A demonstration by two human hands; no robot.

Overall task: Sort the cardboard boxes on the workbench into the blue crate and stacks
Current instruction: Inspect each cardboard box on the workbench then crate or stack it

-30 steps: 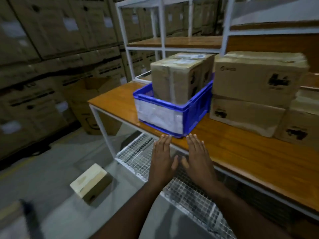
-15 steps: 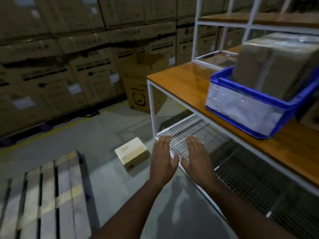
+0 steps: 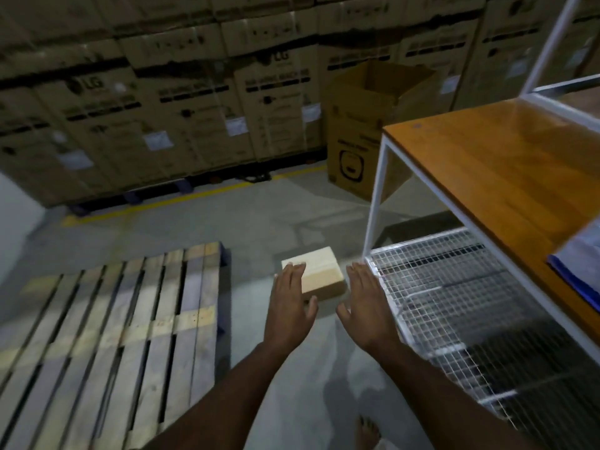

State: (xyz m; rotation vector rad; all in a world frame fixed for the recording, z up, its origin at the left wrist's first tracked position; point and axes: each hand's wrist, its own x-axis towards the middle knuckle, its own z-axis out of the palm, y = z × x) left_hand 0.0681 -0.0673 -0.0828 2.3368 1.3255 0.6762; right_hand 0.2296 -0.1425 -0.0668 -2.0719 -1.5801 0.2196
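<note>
Head view: left hand (image 3: 290, 306) and right hand (image 3: 367, 308) flat, empty (fingers straight), over small box (image 3: 319, 274); wall cartons (image 3: 181, 102) read LG

**Bare arms, bare foot**

The left hand (image 3: 290, 302) and the right hand (image 3: 366, 306) wear no gloves, rings or watch. Both forearms are uncovered up to the bottom of the picture, with no sleeve edge showing. At the lower edge a bare foot (image 3: 367, 431) shows, toes visible, with no shoe or sock.
</note>
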